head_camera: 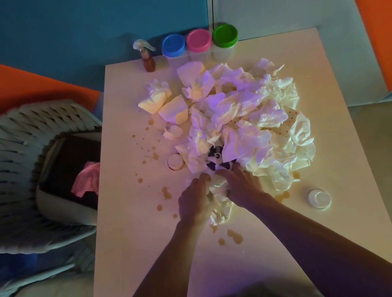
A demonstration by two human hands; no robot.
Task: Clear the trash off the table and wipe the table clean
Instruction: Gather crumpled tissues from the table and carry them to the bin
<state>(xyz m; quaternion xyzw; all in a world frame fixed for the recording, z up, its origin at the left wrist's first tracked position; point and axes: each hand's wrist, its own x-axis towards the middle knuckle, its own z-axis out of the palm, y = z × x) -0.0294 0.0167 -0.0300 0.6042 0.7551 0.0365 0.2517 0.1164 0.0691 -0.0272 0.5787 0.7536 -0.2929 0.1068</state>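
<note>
A big heap of crumpled white paper (243, 118) covers the middle of the pale table (133, 253). At its near edge my left hand (193, 201) and my right hand (242, 187) both grip one crumpled wad of paper (219, 204) between them. A dark printed wrapper (218, 156) shows inside the heap just beyond my fingers. Brown liquid spots (153, 154) dot the table left of and in front of the heap. One small white cup (175, 161) lies left of the heap, another white cup (319, 198) lies near the right front.
A bin (56, 200) with a dark liner and a pink cloth (87, 179) sits on the woven chair (7, 150) to the left. At the table's far edge stand a spray bottle (147, 58) and jars with blue (173, 44), pink (198, 40) and green (224, 35) lids.
</note>
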